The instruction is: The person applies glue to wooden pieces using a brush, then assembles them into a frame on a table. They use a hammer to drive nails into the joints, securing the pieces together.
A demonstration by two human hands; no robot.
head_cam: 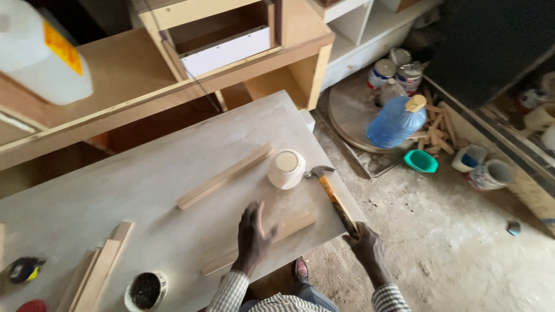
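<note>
My right hand (368, 249) grips the lower end of a hammer's yellow-and-black handle (335, 199) at the table's near right corner. Its steel claw head (318, 171) points toward a small white jar (286, 168). My left hand (252, 235) rests flat, fingers spread, on a wooden strip (292, 228) lying along the table's front edge. A longer wooden strip (224, 176) lies diagonally in the middle of the grey table (115, 190).
Several wood strips (101, 266) and a round tin (145, 290) sit at the front left, with a tape measure (24, 269) beside them. A wooden cabinet (173, 75) stands behind. On the floor: a blue water bottle (395, 121), paint cans (399, 72), a green bowl (420, 160).
</note>
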